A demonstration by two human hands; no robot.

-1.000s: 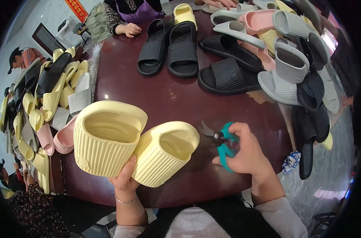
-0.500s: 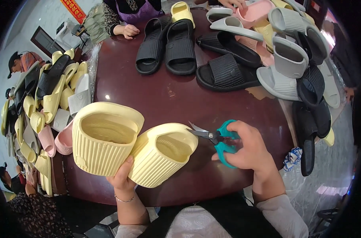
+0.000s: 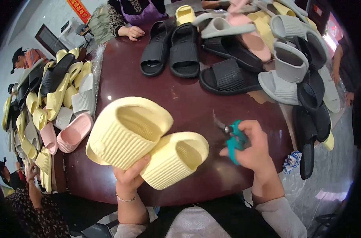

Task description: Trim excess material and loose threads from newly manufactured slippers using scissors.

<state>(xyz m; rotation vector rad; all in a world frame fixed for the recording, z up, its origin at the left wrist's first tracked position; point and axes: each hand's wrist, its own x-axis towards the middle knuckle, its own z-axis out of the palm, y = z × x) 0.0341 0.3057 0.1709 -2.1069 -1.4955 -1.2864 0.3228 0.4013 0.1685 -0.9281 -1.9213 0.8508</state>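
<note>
Two pale yellow ribbed slide slippers are held up over the near part of the table. My left hand (image 3: 129,177) grips them where they meet, thumb over the ribbed straps. The left slipper (image 3: 125,133) is tilted and higher; the right slipper (image 3: 176,160) sits lower, its opening facing up. Over to the right, my right hand (image 3: 254,146) is closed on scissors (image 3: 235,139) with teal handles and dark blades, a little blurred. The blades point up and left, apart from the slippers.
Black slides (image 3: 184,49) stand on the dark red table (image 3: 148,89). A mixed slipper pile (image 3: 285,63) fills the right, with a blue-white scrunchie (image 3: 292,162) nearby. Another pile (image 3: 55,91) stands at left. Across the table rests a person's hand (image 3: 133,33).
The slippers have moved right, the left one tilting more. The scissors have drawn away from the right slipper and their handles have come together. At the back, a grey and a pink slipper have shifted.
</note>
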